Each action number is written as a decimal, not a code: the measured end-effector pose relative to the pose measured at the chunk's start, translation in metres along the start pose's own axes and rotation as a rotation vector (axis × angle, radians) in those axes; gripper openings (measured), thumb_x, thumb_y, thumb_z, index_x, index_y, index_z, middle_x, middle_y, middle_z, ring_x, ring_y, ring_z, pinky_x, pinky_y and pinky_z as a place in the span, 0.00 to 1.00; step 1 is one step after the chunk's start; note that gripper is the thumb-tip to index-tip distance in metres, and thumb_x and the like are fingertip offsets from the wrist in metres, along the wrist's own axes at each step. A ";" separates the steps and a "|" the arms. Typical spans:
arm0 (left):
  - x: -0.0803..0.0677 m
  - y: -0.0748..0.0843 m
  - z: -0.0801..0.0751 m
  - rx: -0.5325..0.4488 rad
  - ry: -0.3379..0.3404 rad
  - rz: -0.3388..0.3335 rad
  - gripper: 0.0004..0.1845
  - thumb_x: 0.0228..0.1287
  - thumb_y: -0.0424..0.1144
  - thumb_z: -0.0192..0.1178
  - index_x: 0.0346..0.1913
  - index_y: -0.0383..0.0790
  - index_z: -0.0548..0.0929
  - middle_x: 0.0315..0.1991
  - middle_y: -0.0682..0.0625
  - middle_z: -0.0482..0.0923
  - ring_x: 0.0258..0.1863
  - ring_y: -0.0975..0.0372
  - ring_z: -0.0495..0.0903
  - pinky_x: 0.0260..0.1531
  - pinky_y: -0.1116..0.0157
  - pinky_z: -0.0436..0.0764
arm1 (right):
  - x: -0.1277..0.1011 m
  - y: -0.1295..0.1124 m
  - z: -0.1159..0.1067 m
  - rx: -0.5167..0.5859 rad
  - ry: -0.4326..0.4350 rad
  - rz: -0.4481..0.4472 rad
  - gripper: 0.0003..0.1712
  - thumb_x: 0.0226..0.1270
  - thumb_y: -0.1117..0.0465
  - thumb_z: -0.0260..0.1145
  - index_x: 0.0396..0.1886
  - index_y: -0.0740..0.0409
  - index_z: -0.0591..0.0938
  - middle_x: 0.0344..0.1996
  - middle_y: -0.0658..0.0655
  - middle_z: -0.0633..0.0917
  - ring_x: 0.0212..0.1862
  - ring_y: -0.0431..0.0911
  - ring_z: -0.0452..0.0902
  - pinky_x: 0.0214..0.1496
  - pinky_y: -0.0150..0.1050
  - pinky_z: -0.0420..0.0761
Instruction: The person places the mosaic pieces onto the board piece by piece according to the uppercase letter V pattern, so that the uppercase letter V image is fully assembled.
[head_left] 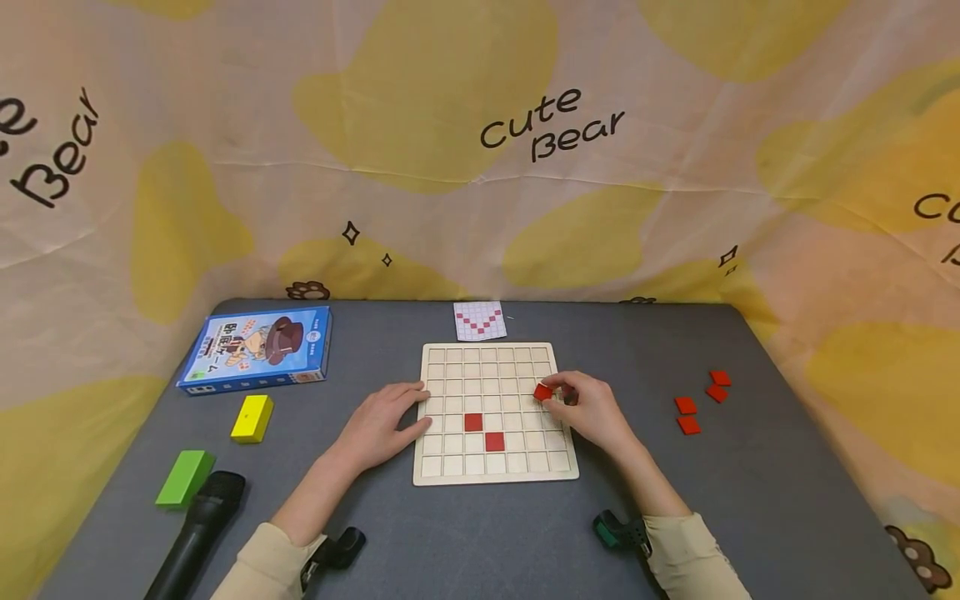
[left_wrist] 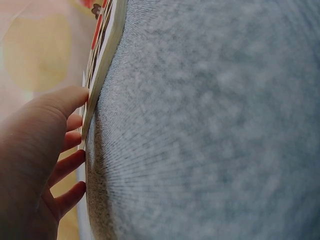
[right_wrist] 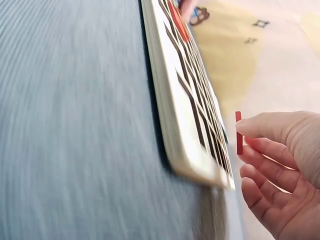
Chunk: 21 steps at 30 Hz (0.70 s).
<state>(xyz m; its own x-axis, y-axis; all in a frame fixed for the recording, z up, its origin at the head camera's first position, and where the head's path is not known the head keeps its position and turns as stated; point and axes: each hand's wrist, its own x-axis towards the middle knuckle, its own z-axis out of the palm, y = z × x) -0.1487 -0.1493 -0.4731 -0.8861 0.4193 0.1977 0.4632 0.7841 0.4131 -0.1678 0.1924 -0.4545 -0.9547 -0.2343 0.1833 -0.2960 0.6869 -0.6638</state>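
A wooden grid board (head_left: 450,477) lies flat on the grey table, with two red square tiles (head_left: 473,422) set diagonally in its cells. My right hand (head_left: 592,410) pinches another red square tile (right_wrist: 239,133) between thumb and fingertips, over the board's right side. In the right wrist view that tile is edge-on and apart from the board. My left hand (head_left: 382,425) rests at the board's left edge, thumb and fingertips touching it. The left wrist view shows the thumb (left_wrist: 75,100) against the board's side. A small pattern card (head_left: 480,322) with pink squares lies just behind the board.
Several loose red tiles (head_left: 688,425) lie on the table (head_left: 757,500) at the right. A blue picture box (head_left: 258,350), a yellow block (head_left: 252,419), a green block (head_left: 185,479) and a black microphone (head_left: 197,533) are at the left. A patterned cloth (head_left: 420,100) hangs behind.
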 end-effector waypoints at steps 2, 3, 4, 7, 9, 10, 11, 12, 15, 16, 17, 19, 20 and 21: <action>0.000 0.000 0.000 -0.001 -0.002 -0.005 0.24 0.65 0.49 0.64 0.59 0.40 0.80 0.62 0.44 0.75 0.62 0.49 0.72 0.59 0.45 0.70 | 0.002 -0.006 0.006 0.023 -0.017 -0.011 0.15 0.56 0.62 0.74 0.45 0.57 0.86 0.34 0.52 0.83 0.33 0.46 0.74 0.34 0.37 0.74; 0.000 0.000 0.000 -0.001 -0.003 -0.006 0.24 0.65 0.49 0.64 0.59 0.40 0.80 0.62 0.44 0.75 0.62 0.49 0.72 0.59 0.45 0.70 | 0.003 -0.009 0.009 0.033 -0.025 -0.018 0.15 0.57 0.62 0.74 0.45 0.57 0.86 0.33 0.52 0.83 0.33 0.45 0.74 0.33 0.36 0.74; 0.000 0.000 0.000 -0.003 -0.003 -0.008 0.24 0.65 0.49 0.64 0.59 0.40 0.80 0.62 0.44 0.75 0.62 0.49 0.72 0.59 0.45 0.70 | 0.005 -0.013 0.012 0.041 -0.031 -0.024 0.15 0.57 0.63 0.74 0.45 0.57 0.86 0.33 0.52 0.83 0.32 0.45 0.74 0.33 0.36 0.75; 0.000 0.001 -0.001 -0.005 -0.004 -0.011 0.24 0.65 0.49 0.64 0.59 0.39 0.80 0.62 0.44 0.75 0.62 0.49 0.72 0.59 0.45 0.70 | 0.008 -0.022 0.022 0.057 -0.053 -0.051 0.14 0.56 0.64 0.74 0.44 0.56 0.87 0.33 0.50 0.83 0.32 0.42 0.74 0.34 0.35 0.76; 0.000 0.001 -0.001 -0.003 -0.005 -0.014 0.24 0.65 0.49 0.64 0.59 0.39 0.80 0.62 0.44 0.75 0.62 0.49 0.72 0.59 0.45 0.70 | 0.011 -0.028 0.030 0.063 -0.068 -0.071 0.14 0.56 0.64 0.74 0.44 0.56 0.86 0.32 0.50 0.83 0.31 0.41 0.74 0.34 0.34 0.76; 0.000 0.001 -0.001 -0.003 -0.006 -0.015 0.24 0.64 0.49 0.64 0.59 0.40 0.80 0.62 0.44 0.75 0.62 0.49 0.72 0.59 0.45 0.70 | 0.012 -0.031 0.033 0.066 -0.075 -0.081 0.14 0.56 0.64 0.74 0.43 0.56 0.86 0.33 0.49 0.83 0.31 0.41 0.74 0.34 0.34 0.76; 0.000 0.001 -0.001 -0.001 -0.008 -0.017 0.24 0.64 0.49 0.64 0.59 0.40 0.80 0.62 0.44 0.75 0.62 0.49 0.72 0.59 0.45 0.70 | 0.013 -0.034 0.037 0.070 -0.083 -0.091 0.14 0.56 0.64 0.74 0.43 0.56 0.86 0.32 0.50 0.83 0.31 0.41 0.74 0.34 0.34 0.76; 0.000 0.001 -0.001 0.001 -0.010 -0.019 0.24 0.64 0.49 0.64 0.59 0.40 0.80 0.62 0.44 0.75 0.62 0.49 0.72 0.59 0.45 0.70 | 0.014 -0.037 0.040 0.075 -0.089 -0.103 0.14 0.55 0.64 0.74 0.43 0.56 0.86 0.32 0.50 0.83 0.31 0.42 0.75 0.34 0.34 0.76; 0.001 0.002 -0.001 0.003 -0.014 -0.022 0.25 0.64 0.49 0.64 0.60 0.40 0.80 0.62 0.44 0.75 0.63 0.49 0.72 0.59 0.44 0.70 | 0.018 -0.046 0.050 0.088 -0.117 -0.123 0.14 0.56 0.64 0.74 0.43 0.56 0.86 0.32 0.51 0.83 0.31 0.43 0.75 0.35 0.34 0.76; 0.001 0.002 -0.001 0.003 -0.016 -0.024 0.25 0.64 0.49 0.64 0.60 0.40 0.80 0.62 0.44 0.75 0.63 0.49 0.72 0.59 0.45 0.70 | 0.019 -0.048 0.054 0.090 -0.125 -0.126 0.13 0.56 0.64 0.74 0.43 0.56 0.86 0.31 0.51 0.83 0.31 0.42 0.75 0.34 0.33 0.75; 0.001 0.002 -0.001 0.003 -0.017 -0.025 0.25 0.64 0.49 0.64 0.60 0.40 0.80 0.62 0.44 0.75 0.63 0.49 0.72 0.59 0.45 0.70 | 0.020 -0.050 0.057 0.091 -0.134 -0.129 0.13 0.56 0.63 0.73 0.43 0.56 0.86 0.31 0.51 0.82 0.31 0.42 0.75 0.34 0.33 0.75; 0.001 0.001 0.000 0.000 -0.018 -0.026 0.25 0.64 0.49 0.64 0.60 0.40 0.80 0.62 0.44 0.75 0.63 0.49 0.72 0.59 0.44 0.70 | 0.023 -0.054 0.063 0.099 -0.148 -0.131 0.13 0.57 0.64 0.73 0.43 0.55 0.86 0.31 0.50 0.82 0.31 0.42 0.74 0.34 0.33 0.75; 0.001 0.001 0.000 0.000 -0.017 -0.024 0.24 0.64 0.49 0.64 0.60 0.40 0.80 0.62 0.44 0.75 0.63 0.49 0.72 0.59 0.44 0.70 | 0.024 -0.056 0.065 0.100 -0.153 -0.132 0.13 0.57 0.63 0.73 0.43 0.55 0.86 0.32 0.50 0.82 0.31 0.41 0.74 0.34 0.33 0.75; 0.001 0.001 0.000 0.001 -0.016 -0.024 0.24 0.64 0.49 0.64 0.60 0.41 0.80 0.62 0.44 0.75 0.62 0.49 0.72 0.59 0.44 0.70 | 0.025 -0.057 0.067 0.103 -0.156 -0.137 0.13 0.57 0.63 0.73 0.43 0.55 0.86 0.32 0.50 0.82 0.31 0.41 0.74 0.33 0.33 0.75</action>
<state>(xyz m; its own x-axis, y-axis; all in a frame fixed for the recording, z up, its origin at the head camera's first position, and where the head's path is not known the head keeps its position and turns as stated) -0.1487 -0.1483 -0.4724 -0.8963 0.4079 0.1738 0.4422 0.7945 0.4163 -0.1728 0.1008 -0.4608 -0.8875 -0.4293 0.1676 -0.4100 0.5691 -0.7127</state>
